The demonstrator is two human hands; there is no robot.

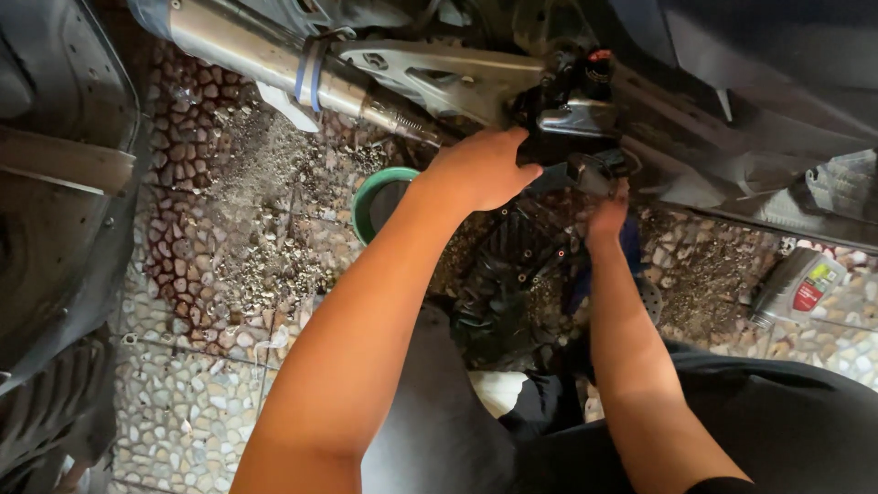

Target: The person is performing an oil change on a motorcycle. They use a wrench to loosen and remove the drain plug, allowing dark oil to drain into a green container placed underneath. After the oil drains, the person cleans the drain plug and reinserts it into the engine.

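My left hand (480,166) reaches up to the dark underside of a motorcycle (567,101), its fingers curled against the black parts below a silver foot peg bracket (578,121). Whether it grips anything is hidden. My right hand (606,215) is just right of it and lower, fingers bent around a small dark part beneath the same bracket. A silver exhaust pipe (265,55) with a blue band runs from the upper left toward the hands. A black plastic cover (503,274) lies on the floor between my forearms.
A green-rimmed drain pan (377,197) sits on the pebbled floor (183,393) left of my left wrist. A grey oil bottle (797,285) lies at the right. A tyre (46,412) and dark bodywork fill the left edge. Grit is scattered over the floor.
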